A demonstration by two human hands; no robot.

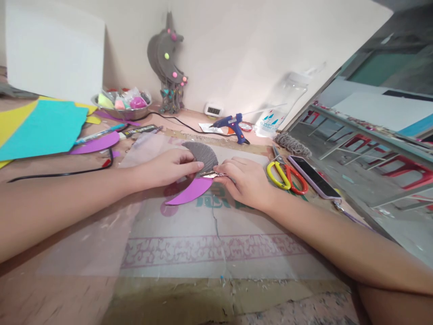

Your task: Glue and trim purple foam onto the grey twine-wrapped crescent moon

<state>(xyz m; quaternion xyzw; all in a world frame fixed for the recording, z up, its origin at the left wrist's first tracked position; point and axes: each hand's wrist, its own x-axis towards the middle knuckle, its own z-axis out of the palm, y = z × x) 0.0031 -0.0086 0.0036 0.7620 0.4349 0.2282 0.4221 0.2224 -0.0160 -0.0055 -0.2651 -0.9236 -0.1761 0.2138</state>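
Observation:
A purple foam crescent [191, 192] has its upper part wrapped in grey yarn [203, 151], while its lower tip is bare. My left hand [169, 167] is closed on the wrapped part, thumb lying across it. At the crescent's right edge, the fingers of my right hand [240, 178] pinch together, and a thin grey strand [215, 221] trails down from below them over the sheet. Between the two hands shows a small shiny patch [210, 174] that I cannot make out clearly. Both hands rest over a translucent plastic sheet [169, 243] with a printed border.
Scissors [279, 174], a phone [314, 177] and a yarn bundle [293, 143] lie right. Behind are a blue glue gun [233, 126], a plastic bottle [280, 101], a small timer [214, 109] and a metal bowl [123, 111]. Coloured foam sheets [43, 128] lie left; a decorated grey crescent [162, 58] hangs behind.

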